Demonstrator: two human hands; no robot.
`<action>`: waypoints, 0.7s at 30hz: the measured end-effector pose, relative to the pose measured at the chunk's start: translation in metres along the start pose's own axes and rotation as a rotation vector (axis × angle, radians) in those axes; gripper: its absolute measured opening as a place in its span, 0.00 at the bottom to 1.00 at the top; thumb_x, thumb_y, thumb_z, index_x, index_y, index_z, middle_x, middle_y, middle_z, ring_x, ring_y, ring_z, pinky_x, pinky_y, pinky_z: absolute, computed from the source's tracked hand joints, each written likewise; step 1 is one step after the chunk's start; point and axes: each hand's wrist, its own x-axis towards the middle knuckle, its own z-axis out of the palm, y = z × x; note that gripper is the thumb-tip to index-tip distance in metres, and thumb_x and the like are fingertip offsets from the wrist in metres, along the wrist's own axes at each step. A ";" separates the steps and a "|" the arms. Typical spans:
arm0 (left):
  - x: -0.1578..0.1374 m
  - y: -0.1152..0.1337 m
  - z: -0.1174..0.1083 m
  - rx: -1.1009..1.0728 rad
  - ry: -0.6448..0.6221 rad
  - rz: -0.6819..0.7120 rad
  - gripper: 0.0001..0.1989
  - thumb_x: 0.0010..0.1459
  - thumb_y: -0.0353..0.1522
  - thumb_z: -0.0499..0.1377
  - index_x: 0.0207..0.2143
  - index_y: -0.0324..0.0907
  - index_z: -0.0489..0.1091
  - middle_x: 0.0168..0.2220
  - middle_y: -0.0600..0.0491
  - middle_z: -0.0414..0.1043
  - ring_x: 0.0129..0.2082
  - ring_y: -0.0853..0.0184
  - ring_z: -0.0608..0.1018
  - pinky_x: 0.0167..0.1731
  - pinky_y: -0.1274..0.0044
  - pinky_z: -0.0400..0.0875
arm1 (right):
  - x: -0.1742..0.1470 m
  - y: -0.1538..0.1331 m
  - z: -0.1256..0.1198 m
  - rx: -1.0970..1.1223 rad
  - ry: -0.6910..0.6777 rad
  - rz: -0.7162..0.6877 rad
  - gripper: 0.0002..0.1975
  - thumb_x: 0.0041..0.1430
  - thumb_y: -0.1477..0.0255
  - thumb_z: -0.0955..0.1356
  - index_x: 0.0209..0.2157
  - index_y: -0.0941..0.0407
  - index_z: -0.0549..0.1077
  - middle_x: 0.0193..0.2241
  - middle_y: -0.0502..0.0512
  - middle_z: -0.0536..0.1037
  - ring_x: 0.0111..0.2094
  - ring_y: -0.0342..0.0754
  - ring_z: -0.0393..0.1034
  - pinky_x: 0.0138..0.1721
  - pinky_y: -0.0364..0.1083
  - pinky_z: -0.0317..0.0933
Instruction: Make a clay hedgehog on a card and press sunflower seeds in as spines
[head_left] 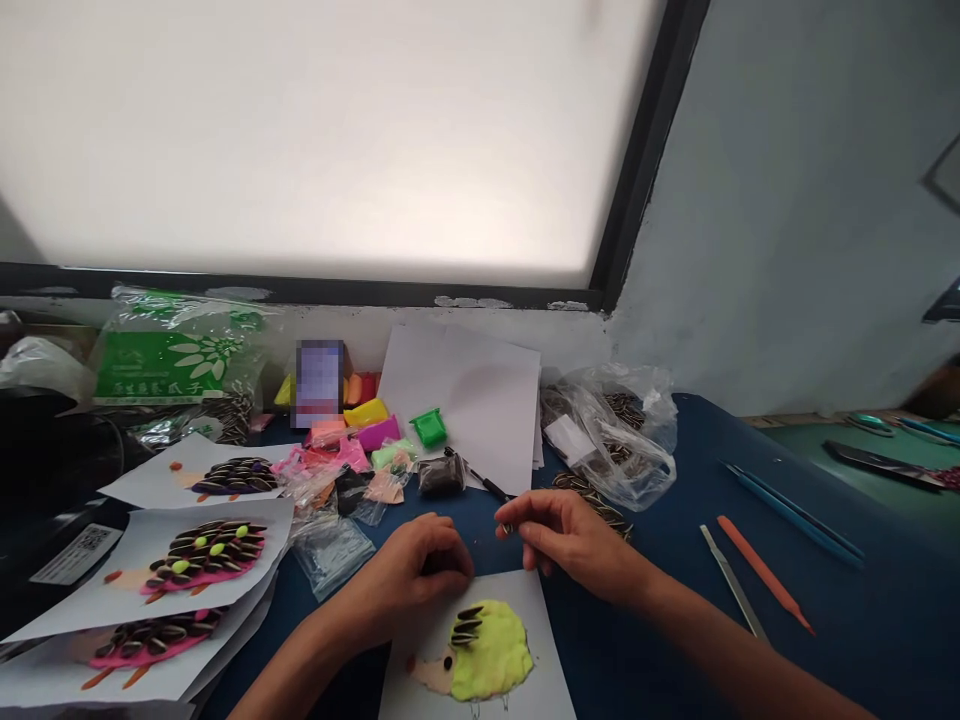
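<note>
A sheet of white paper [555, 690] lies in front of me with a hedgehog of modelling clay [499, 660] on it. Its body is yellow-green, its face is peach with a black eye and a brown nose. Several striped sunflower seeds [466, 626] are stuck in a column behind the face. My left hand [424, 560] rests at the paper's upper left edge, fingers curled; whatever they may hold is hidden. Above the paper's upper right edge, my right hand [562, 535] pinches a small sunflower seed [508, 528] between its fingertips.
Loose seeds [589, 495] lie behind my right hand, beside a clear plastic bag [637, 460]. Finished hedgehog sheets [202, 560] are stacked at left. Colored clay packets [375, 430] and a green seed bag [172, 365] stand behind. Tweezers [795, 515] and an orange tool [765, 572] lie right.
</note>
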 end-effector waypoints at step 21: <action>0.000 -0.002 -0.001 0.003 -0.014 0.011 0.07 0.51 0.29 0.57 0.29 0.42 0.75 0.30 0.55 0.69 0.34 0.68 0.70 0.35 0.79 0.64 | -0.017 0.001 0.025 -0.513 0.009 -0.366 0.12 0.63 0.77 0.62 0.39 0.55 0.78 0.33 0.53 0.73 0.35 0.44 0.69 0.37 0.42 0.62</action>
